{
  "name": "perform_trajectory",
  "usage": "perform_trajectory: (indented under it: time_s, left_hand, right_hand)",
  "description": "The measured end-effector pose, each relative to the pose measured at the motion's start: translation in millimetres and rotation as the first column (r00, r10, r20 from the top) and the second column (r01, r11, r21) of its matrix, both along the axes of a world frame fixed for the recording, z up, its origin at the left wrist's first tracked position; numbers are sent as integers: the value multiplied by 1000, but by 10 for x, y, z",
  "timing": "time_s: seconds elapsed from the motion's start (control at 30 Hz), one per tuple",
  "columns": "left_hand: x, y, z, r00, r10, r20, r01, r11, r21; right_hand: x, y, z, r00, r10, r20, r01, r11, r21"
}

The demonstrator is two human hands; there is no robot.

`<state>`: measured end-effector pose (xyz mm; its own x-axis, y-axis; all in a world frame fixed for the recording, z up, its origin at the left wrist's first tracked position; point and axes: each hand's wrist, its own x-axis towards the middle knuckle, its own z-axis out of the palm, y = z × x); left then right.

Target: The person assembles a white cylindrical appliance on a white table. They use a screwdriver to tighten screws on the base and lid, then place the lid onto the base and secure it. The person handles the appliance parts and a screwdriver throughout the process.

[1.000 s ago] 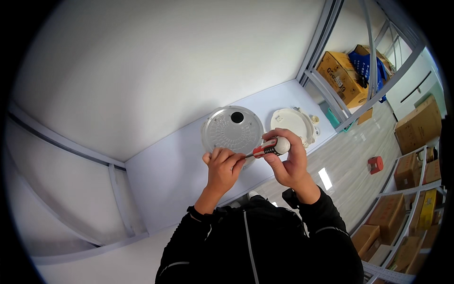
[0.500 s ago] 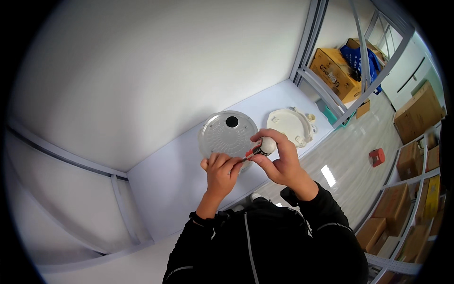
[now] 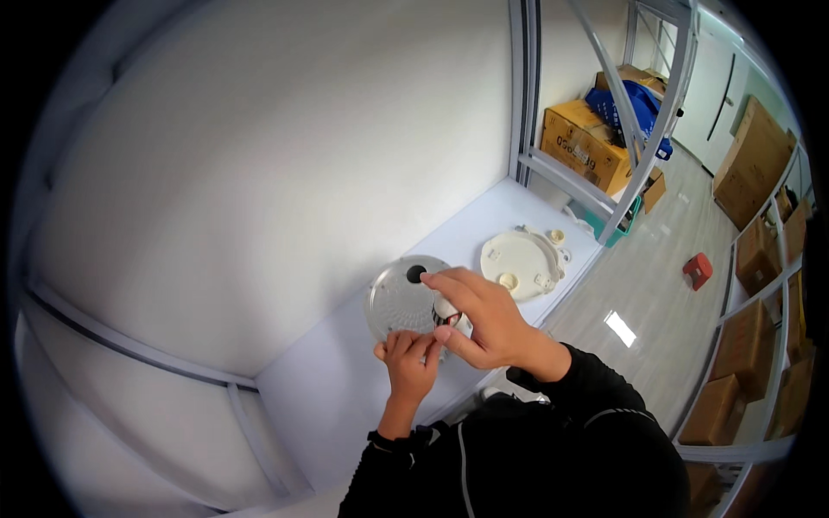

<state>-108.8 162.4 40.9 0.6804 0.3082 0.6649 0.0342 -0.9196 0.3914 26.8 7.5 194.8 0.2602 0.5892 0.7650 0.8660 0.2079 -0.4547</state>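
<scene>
My right hand [image 3: 492, 319] is round the stubby handle of a screwdriver [image 3: 446, 309], which has a pale rounded end with red and black parts. Its thumb lies by the handle's lower side, and a finger reaches past it toward a black round spot on a silvery metal disc [image 3: 393, 298]. The disc rests on the white table under both hands. Fingers bent and close together, my left hand [image 3: 409, 367] is at the disc's near edge, beside the screwdriver's lower end. The shaft's tip and whatever the left fingertips pinch are hidden.
A cream round plastic housing [image 3: 518, 259] lies right of the disc, with a small cream ring [image 3: 509, 282] on it and another cap [image 3: 556, 236] beyond. A grey frame post [image 3: 523, 95] rises behind. Cartons [image 3: 583, 142], a teal bin [image 3: 623, 226] and a red stool [image 3: 698, 271] stand to the right.
My right hand has turned over the screwdriver, whose handle now points more upright and is partly covered. My left hand stays at the disc's edge. The whole view has shifted and tilted.
</scene>
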Motion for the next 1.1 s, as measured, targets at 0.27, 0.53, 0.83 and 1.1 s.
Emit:
perform_trajectory:
  time_s: [0.27,0.53,0.83,1.1]
  left_hand:
    - [27,18,-84,999,-35,24,35,999,3]
    - [17,-4,-41,999,-22,33,21,1000,21]
    - [16,20,-96,998,-37,53,35,999,30]
    - [27,-2,-34,997,-30,75,30,1000,10]
  right_hand:
    - [-15,-7,-85,982,-163,100,169,984,-58]
    - [-161,162,-83,989,-23,-149,40,993,113]
    - [-133,-9,-154,990,-117,85,119,993,-21]
    - [-120,56,-194,999,-43,24,41,996,73]
